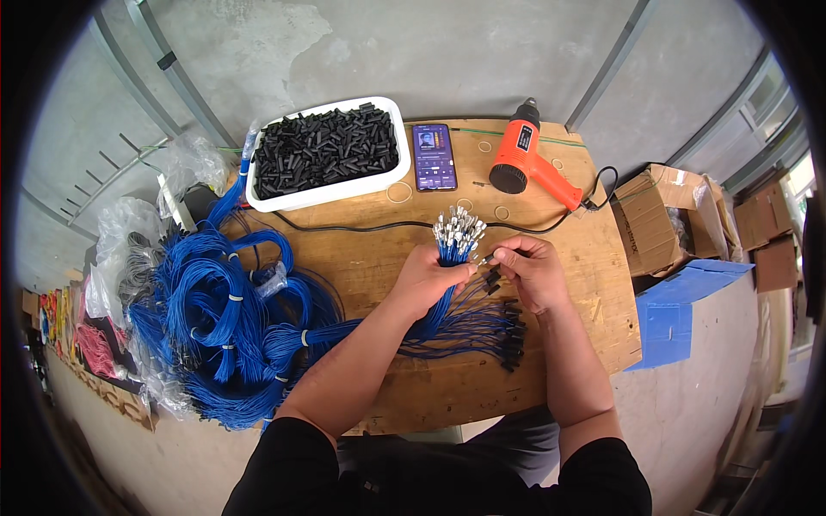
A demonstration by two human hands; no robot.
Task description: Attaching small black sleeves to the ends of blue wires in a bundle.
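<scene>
My left hand is closed around a bundle of blue wires, whose bare metal terminals fan out above the fist. Close beside it, my right hand pinches a small black sleeve near the left thumb. Whether a wire end sits inside that sleeve is too small to tell. Below my hands, several blue wires tipped with black sleeves spread to the right over the wooden table. Large coils of blue wire are heaped on the left, tied with pale bands.
A white tub full of black sleeves stands at the back. Right of it lie a phone with its screen lit, and an orange heat gun with a black cord. Cardboard boxes and a blue box flank the table's right edge.
</scene>
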